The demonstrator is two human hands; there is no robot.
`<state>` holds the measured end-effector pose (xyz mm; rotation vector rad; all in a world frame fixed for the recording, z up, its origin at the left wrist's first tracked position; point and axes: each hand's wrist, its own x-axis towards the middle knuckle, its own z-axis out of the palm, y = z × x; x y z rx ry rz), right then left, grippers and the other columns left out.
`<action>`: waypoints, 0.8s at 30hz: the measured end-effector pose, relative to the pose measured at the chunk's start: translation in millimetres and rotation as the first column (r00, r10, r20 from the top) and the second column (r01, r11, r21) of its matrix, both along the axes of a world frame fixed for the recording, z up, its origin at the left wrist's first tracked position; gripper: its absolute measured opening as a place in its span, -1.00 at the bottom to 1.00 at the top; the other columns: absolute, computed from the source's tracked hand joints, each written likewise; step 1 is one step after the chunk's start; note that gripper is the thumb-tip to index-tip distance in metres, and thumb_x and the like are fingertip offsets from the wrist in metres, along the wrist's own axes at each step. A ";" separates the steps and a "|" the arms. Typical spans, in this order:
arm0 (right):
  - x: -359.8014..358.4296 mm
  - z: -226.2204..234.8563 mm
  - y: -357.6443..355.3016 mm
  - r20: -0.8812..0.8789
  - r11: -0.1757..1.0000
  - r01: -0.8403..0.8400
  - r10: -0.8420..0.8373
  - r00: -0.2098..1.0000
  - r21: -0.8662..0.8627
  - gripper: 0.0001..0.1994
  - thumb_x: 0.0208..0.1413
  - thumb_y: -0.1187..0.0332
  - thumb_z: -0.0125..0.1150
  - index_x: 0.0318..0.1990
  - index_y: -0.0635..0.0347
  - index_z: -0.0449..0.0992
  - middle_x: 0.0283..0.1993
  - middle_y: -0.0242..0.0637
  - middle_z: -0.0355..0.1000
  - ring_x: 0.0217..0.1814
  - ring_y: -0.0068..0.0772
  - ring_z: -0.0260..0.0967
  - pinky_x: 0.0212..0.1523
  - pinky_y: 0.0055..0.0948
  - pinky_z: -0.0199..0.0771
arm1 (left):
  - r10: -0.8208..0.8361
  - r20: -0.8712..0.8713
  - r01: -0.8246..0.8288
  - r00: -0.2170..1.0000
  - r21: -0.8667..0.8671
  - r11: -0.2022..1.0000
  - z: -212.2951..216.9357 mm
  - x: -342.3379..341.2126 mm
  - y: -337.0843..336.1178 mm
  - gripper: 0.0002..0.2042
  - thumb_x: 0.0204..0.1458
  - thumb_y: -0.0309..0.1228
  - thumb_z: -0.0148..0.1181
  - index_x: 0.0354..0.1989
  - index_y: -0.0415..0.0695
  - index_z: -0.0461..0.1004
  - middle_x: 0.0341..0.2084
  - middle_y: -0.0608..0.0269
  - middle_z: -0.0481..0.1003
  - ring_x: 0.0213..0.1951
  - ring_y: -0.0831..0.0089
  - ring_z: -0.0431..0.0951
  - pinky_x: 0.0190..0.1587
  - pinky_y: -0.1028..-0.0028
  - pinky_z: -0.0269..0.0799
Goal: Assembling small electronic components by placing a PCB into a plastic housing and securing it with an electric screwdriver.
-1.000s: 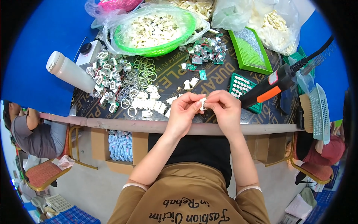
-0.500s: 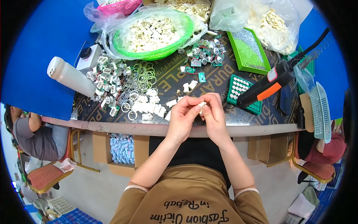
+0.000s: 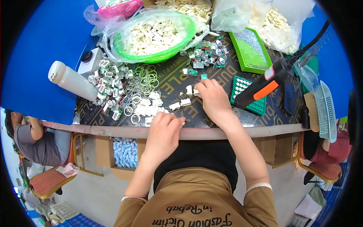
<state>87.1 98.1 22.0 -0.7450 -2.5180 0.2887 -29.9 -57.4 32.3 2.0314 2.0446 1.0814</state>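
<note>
My left hand (image 3: 164, 132) is at the table's front edge, fingers curled around a small white plastic piece (image 3: 183, 122), of which only an end shows. Beside it lie several white plastic housings (image 3: 148, 109). My right hand (image 3: 214, 101) reaches farther forward, its fingertips closed on another white plastic housing (image 3: 196, 92) that they partly hide. Next to that lies a similar housing (image 3: 189, 90). Two more white pieces (image 3: 185, 102) rest between my hands. Just beyond the right hand is a small green circuit board (image 3: 203, 76) with a wire.
A green basket (image 3: 159, 58) of white parts stands at the back. Wired boards (image 3: 107, 79), clear rings (image 3: 132, 108) and a white bottle (image 3: 72, 80) lie left. On the right, an orange-black electric screwdriver (image 3: 261, 90) hangs over a green tray (image 3: 259, 108); a lime tray (image 3: 251, 66) sits behind.
My hands were together around a white piece; now they are apart. The left has moved left and nearer the edge, the right forward to a loose housing.
</note>
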 end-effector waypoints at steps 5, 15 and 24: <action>35.7 16.1 -24.8 -0.239 0.972 -0.114 0.063 0.969 -0.203 -0.76 -0.14 0.59 0.07 -0.24 0.23 0.42 -0.36 -0.18 0.33 -0.28 -0.14 0.30 -0.29 -0.34 0.31 | 0.161 -0.082 -0.167 0.984 -0.075 0.983 0.8 -10.6 0.9 -0.83 -0.20 -0.59 0.09 -0.36 -0.21 0.44 -0.46 0.13 0.35 -0.33 0.18 0.31 -0.25 0.28 0.26; 90.7 22.9 -68.7 -0.329 0.977 -0.138 0.078 0.941 -0.162 -0.83 -0.15 0.51 0.18 -0.32 0.20 0.41 -0.35 -0.23 0.36 -0.36 -0.20 0.31 -0.37 -0.36 0.32 | -0.031 0.991 0.546 0.127 -0.044 0.837 -2.0 44.7 24.9 -0.70 0.03 -0.55 0.00 -0.03 -0.28 0.28 -0.34 0.24 0.44 -0.36 0.57 0.45 -0.35 0.63 0.36; 151.9 10.6 36.5 -0.238 0.884 0.465 -0.460 0.855 -0.037 -0.91 -0.11 0.56 0.06 -0.38 0.30 0.41 -0.40 -0.16 0.37 -0.36 -0.14 0.33 -0.33 -0.39 0.33 | -0.004 0.967 0.384 -0.253 0.105 0.918 -16.3 32.2 49.0 -0.78 0.04 -0.48 0.00 -0.14 -0.27 0.32 -0.35 0.17 0.43 -0.30 0.35 0.50 -0.27 0.53 0.47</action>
